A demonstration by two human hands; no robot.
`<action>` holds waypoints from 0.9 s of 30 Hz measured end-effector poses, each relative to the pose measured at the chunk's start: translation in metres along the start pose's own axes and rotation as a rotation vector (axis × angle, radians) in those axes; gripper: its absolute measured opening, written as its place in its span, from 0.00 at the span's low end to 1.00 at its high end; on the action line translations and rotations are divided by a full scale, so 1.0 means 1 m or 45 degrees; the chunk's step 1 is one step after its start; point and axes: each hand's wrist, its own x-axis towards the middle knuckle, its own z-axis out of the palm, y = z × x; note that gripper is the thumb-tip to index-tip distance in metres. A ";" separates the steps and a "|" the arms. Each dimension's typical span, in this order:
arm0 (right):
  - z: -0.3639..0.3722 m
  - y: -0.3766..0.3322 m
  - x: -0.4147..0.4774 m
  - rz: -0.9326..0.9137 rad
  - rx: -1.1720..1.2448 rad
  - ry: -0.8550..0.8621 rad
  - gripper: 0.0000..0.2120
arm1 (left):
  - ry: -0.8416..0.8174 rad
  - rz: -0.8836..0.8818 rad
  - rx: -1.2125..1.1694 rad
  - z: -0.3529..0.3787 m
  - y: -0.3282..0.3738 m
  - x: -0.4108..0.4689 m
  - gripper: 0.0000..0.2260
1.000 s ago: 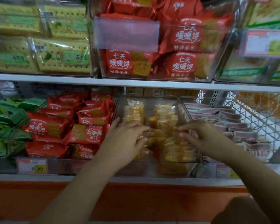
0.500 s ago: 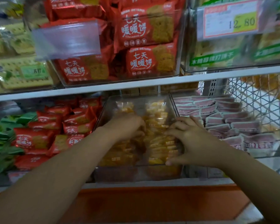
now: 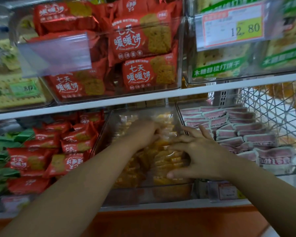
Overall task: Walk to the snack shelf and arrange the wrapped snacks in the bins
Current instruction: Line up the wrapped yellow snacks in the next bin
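yellow snacks [image 3: 166,161]: small clear-wrapped packets, stacked in rows inside the clear bin at the centre of the frame, on the lower shelf.
clear bin [image 3: 169,192]: see-through walls, and the front wall faces the camera with the yellow packets showing through it.
left grip [image 3: 143,132]: reaches into the back half of the bin, fingers curled down among the packets. It is blurred, so I cannot tell whether it grasps one.
right grip [image 3: 203,156]: released, with fingers spread and laid over the top of the right-hand stack. The thumb is low against the front packets.
red packets [image 3: 58,151]: loose pile in the bin just left of the clear bin, printed with white characters.
green packets [image 3: 0,159]: at the far left edge of the frame, beside the red pile.
pink bars [image 3: 246,134]: flat wrapped bars in overlapping rows, in the bin just right of the clear bin.
wire basket [image 3: 272,110]: white mesh, at the right of the frame beyond the pink bars.
shelf board [image 3: 109,101]: white, runs across the frame above both arms.
upper bin [image 3: 179,53]: clear, centre top, filled with larger red biscuit packs.
label holder [image 3: 55,53]: clear and blank, hangs on that bin's front at the upper left.
price tag [image 3: 232,28]: upper right of the frame, reads 12.80.
cracker packs [image 3: 220,65]: green-banded, behind the price tag.
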 end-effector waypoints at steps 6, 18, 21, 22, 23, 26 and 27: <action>0.000 0.000 0.000 -0.016 0.053 -0.012 0.42 | -0.019 -0.013 -0.558 -0.017 -0.015 -0.028 0.05; 0.000 -0.008 -0.006 -0.002 0.028 -0.048 0.44 | -0.259 0.003 0.034 -0.027 -0.021 -0.050 0.08; -0.001 -0.010 -0.009 0.003 0.019 -0.068 0.42 | -0.220 -0.035 0.070 -0.024 -0.023 -0.049 0.11; -0.002 -0.010 -0.009 -0.002 0.021 -0.073 0.42 | -0.210 -0.026 0.102 -0.022 -0.021 -0.048 0.11; -0.002 -0.010 -0.010 -0.008 0.021 -0.081 0.42 | -0.189 -0.015 0.130 -0.019 -0.020 -0.048 0.10; -0.001 -0.010 -0.010 -0.017 0.006 -0.084 0.44 | -0.115 0.018 0.194 -0.015 -0.017 -0.045 0.07; 0.000 -0.010 -0.010 -0.021 -0.002 -0.080 0.44 | -0.103 0.032 0.210 -0.015 -0.017 -0.043 0.06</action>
